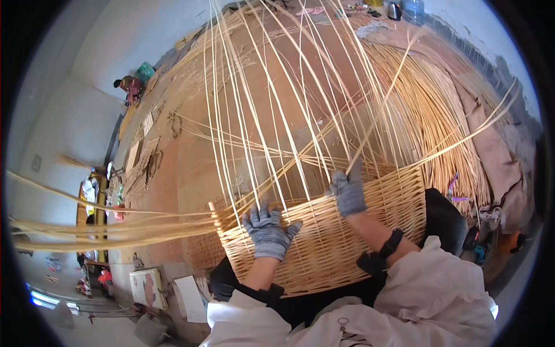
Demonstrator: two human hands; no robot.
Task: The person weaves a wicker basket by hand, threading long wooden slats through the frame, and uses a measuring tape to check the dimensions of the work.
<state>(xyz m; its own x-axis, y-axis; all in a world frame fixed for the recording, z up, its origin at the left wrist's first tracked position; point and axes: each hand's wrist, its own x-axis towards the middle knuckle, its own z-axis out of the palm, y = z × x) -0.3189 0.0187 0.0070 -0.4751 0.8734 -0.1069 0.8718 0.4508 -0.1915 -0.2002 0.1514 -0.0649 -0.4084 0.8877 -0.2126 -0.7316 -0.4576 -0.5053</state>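
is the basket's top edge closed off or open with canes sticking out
Open: many long pale canes stick up beyond the woven basket instead of being folded down into it.

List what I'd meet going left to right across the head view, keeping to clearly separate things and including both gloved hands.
Patterned white panel, plain white sheet, left gloved hand, right gloved hand, dark kettle, blue water bottle, purple-handled tool.

"Can you read any lettering?"
"None."
"Not even on the pale flat panel point(148, 288) at the near left?"
"Reddish marks there, but no legible words."
"And the blue water jug point(414, 11), far right?"
"Nothing readable there either."
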